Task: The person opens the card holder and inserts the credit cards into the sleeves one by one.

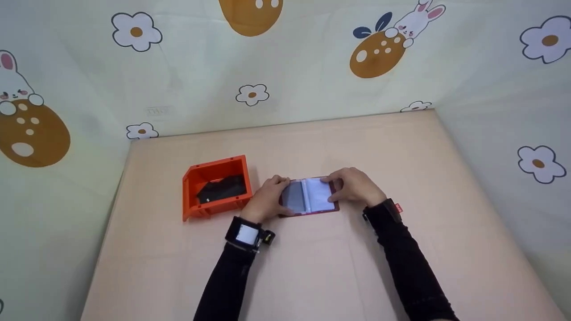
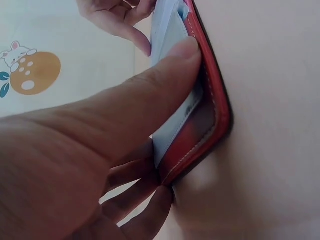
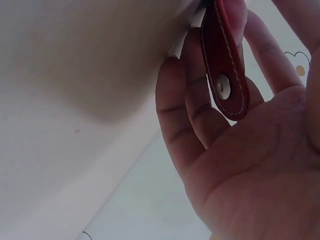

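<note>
Both hands pin the open wallet (image 1: 309, 197) flat on the worktop (image 1: 312, 267): left hand (image 1: 267, 196) pinches its edge, right hand (image 1: 354, 186) grips the snap tab (image 3: 226, 75).

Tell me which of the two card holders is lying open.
The red card holder between the left hand and right hand, its clear pockets spread on the table. The black one lies closed inside the orange bin.
</note>
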`<state>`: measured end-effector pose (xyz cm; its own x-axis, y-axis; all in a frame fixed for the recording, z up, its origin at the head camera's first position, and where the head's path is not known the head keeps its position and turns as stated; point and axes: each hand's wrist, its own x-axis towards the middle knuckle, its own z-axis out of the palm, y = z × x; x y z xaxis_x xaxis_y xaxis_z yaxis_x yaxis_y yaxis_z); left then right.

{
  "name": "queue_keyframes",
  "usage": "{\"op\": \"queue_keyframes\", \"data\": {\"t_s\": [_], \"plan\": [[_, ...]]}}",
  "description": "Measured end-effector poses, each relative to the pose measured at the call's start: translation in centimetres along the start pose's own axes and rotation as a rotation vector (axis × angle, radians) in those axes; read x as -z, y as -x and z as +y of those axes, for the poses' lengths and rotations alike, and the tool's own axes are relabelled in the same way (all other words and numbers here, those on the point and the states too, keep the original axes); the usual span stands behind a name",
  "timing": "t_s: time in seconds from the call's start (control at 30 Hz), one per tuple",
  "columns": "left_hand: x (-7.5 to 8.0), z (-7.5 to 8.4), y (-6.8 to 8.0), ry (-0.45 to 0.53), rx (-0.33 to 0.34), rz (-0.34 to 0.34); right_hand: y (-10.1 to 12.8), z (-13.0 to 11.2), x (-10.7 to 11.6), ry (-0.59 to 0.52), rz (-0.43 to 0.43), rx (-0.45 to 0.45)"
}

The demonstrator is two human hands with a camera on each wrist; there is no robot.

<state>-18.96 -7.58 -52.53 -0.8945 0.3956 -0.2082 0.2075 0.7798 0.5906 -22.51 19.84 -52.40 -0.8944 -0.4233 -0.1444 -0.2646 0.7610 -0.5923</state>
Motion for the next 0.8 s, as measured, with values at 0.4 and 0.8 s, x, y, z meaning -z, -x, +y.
{"op": "queue_keyframes", "data": {"t_s": [0.4, 0.8], "plan": [[-0.1, 0.0, 0.1, -0.039, -0.012, 0.006, 0.1, -0.2, 0.0, 0.016, 0.007, -0.003], [0.0, -0.1, -0.1, -0.055, -0.007, -0.002, -1.3, -6.6, 2.0, 0.076, 0.164, 0.165]]}}
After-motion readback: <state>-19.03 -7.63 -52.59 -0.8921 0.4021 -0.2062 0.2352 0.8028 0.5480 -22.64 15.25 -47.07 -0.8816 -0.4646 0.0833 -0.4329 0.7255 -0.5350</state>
